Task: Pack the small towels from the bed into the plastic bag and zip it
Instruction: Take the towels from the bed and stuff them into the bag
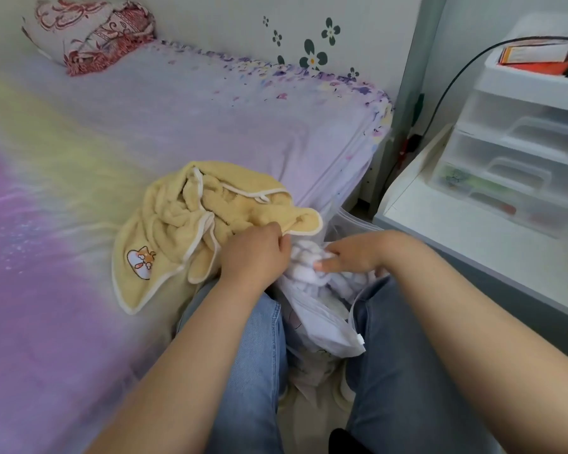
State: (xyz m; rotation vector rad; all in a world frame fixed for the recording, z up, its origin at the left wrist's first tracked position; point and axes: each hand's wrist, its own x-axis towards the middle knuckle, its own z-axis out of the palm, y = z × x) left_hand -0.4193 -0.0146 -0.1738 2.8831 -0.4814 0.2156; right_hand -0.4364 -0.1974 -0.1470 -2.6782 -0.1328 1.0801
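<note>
A crumpled yellow towel (pixel 177 221) with white trim and a cartoon patch lies on the bed's front edge. A clear plastic bag (pixel 322 326) with a white zip slider hangs between my knees, its mouth open. A fluffy pale lilac towel (pixel 304 260) sits in the bag's mouth. My left hand (pixel 256 253) pinches the bag's rim beside the yellow towel's corner. My right hand (pixel 351 253) presses on the lilac towel, fingers bent around it.
The bed (pixel 145 126) with a lilac and yellow sheet fills the left; a red patterned pillow (pixel 92 34) lies at its far end. A white desk (pixel 473 237) stands close on the right, with a clear drawer unit (pixel 518 152) and a black cable (pixel 456 73).
</note>
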